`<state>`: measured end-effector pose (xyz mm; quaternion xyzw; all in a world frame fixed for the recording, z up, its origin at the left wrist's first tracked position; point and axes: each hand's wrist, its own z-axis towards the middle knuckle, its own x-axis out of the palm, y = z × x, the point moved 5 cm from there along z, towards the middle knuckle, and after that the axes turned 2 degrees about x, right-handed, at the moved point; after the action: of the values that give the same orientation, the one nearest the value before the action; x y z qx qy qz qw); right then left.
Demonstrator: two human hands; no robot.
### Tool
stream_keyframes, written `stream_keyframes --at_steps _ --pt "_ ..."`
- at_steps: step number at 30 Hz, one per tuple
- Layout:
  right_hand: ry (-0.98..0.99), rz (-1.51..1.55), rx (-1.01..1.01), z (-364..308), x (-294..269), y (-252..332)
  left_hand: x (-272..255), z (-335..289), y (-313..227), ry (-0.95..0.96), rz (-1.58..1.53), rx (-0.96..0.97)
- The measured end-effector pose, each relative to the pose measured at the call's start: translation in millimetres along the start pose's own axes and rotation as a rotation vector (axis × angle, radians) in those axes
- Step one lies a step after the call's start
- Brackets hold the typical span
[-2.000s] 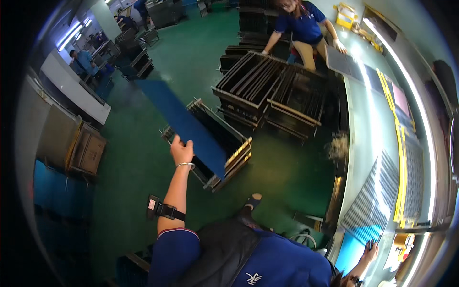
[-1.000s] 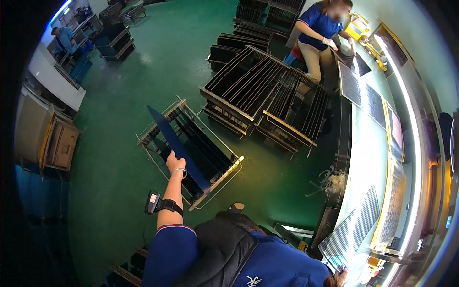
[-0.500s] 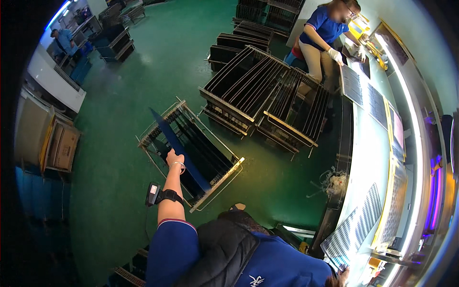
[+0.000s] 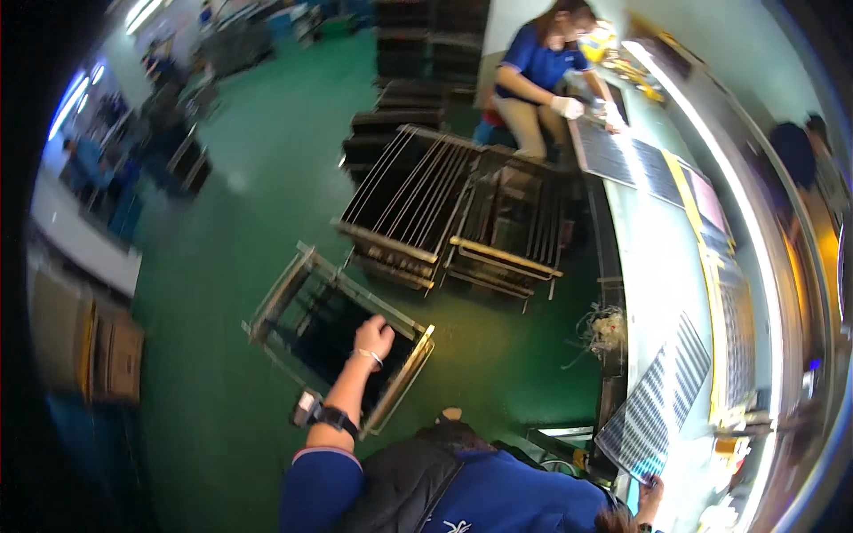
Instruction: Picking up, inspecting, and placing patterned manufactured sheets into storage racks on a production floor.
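My left hand [image 4: 374, 338] is above the right part of a metal slotted rack [image 4: 306, 253] on the floor, its fingers curled. Motion blur and the dark interior hide what, if anything, they hold. Dark flat panels [image 4: 329, 342] stand inside the rack below the hand. At the lower right, my right hand [image 4: 653, 494] grips the near corner of a panel with grey and white stripes [image 4: 662, 404]. This panel lies slantwise on the bright white worktop [image 4: 644, 275], its near end at the front edge.
A co-worker [image 4: 544, 67] in white gloves handles a dark panel [image 4: 595, 151] at the far end of the worktop. Loaded racks [image 4: 409, 191] stand ahead on the green floor. Tangled pale strands [image 4: 604, 329] hang by the worktop's edge. Cardboard [image 4: 115, 355] leans at the left.
My left hand has shifted right over the rack. The tall blue panel it gripped no longer sticks up. The view has turned, and the co-worker's hands have moved over the far panel.
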<state>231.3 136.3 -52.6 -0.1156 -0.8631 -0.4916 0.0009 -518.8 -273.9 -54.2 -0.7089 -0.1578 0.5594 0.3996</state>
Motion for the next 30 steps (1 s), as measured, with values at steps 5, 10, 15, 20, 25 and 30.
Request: stream_keyframes --at_steps 5,10,15,20,25,30 --pt "-0.145 0.028 -0.046 14.5 -25.2 -20.2 140.7 -19.2 -60.9 0.574 0.364 0.524" --pt "-0.311 -0.221 -0.157 -69.2 21.4 -12.4 171.7 -39.8 -117.6 0.980 0.466 0.568" --pt "-0.419 -0.217 -0.226 -80.7 6.1 -39.4 211.7 -64.4 -104.0 1.095 0.435 0.836" --pt "-0.405 -0.100 -0.251 -72.1 -24.6 -61.3 225.5 -100.3 -154.0 1.260 0.459 0.822" --pt "-0.388 -0.117 -0.193 -90.0 -22.1 -57.5 231.0 -169.8 -236.8 1.335 0.133 1.040" --pt "-0.323 0.079 -0.233 -140.3 -5.6 -43.2 227.7 -256.2 -310.4 1.155 -0.048 1.435"
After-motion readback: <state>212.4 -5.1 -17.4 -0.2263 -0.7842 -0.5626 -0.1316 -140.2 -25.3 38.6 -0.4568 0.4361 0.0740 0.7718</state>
